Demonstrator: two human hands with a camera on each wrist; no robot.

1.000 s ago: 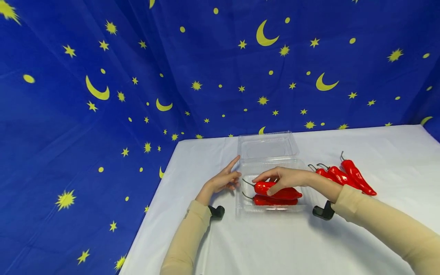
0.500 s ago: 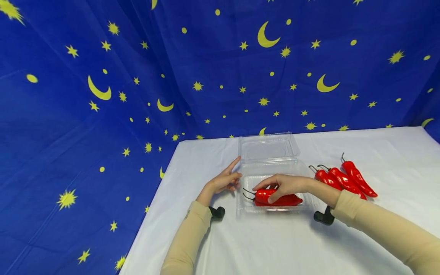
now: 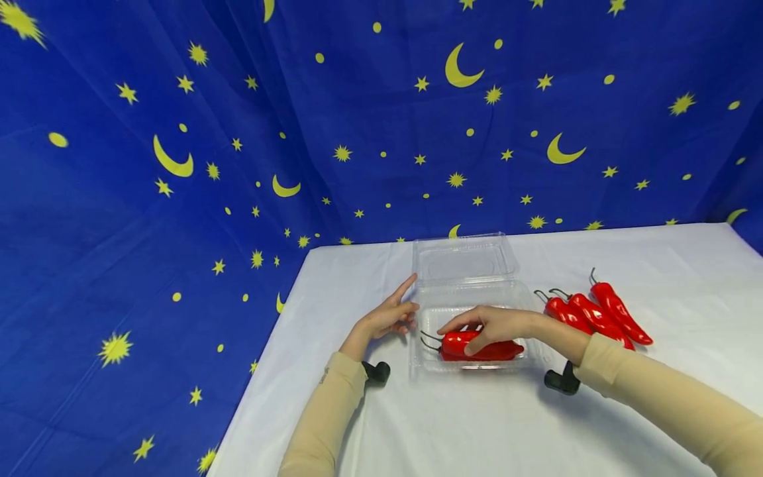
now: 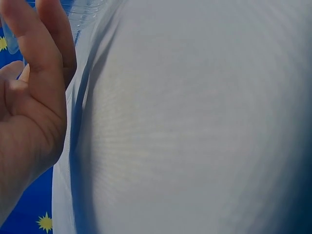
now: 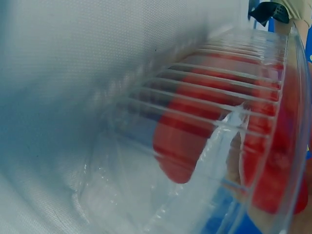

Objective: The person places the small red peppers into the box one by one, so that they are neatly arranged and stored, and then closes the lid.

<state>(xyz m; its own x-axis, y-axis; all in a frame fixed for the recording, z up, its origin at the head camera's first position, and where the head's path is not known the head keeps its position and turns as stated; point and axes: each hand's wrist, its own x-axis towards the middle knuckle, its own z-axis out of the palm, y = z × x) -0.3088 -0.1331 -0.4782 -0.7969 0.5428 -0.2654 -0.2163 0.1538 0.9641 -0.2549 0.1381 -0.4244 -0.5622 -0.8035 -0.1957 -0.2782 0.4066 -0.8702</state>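
My right hand (image 3: 501,324) grips a glossy red chili pepper (image 3: 456,340) between thumb and fingers. It is low inside a clear plastic clamshell box (image 3: 424,354). A second red pepper (image 5: 190,117) lies under and just in front of it, seen through the ribbed wall in the right wrist view; the held one mostly covers it in the head view. Both thin dark stems point left. My left hand (image 3: 387,318) is at the box's left side, index finger extended toward the hinge and the other fingers loosely bent. Whether those fingertips touch the wall I cannot tell.
The box's clear lid (image 3: 465,260) lies folded back behind it. Right of the box, three more red peppers (image 3: 620,313) lie side by side on the white tablecloth (image 3: 477,424). A blue curtain (image 3: 381,119) with yellow stars and moons hangs behind and at left.
My right hand has brought the held pepper down and nearer, so it now overlaps the pepper lying in the box. During the last half second it has barely moved. The left hand has stayed still.
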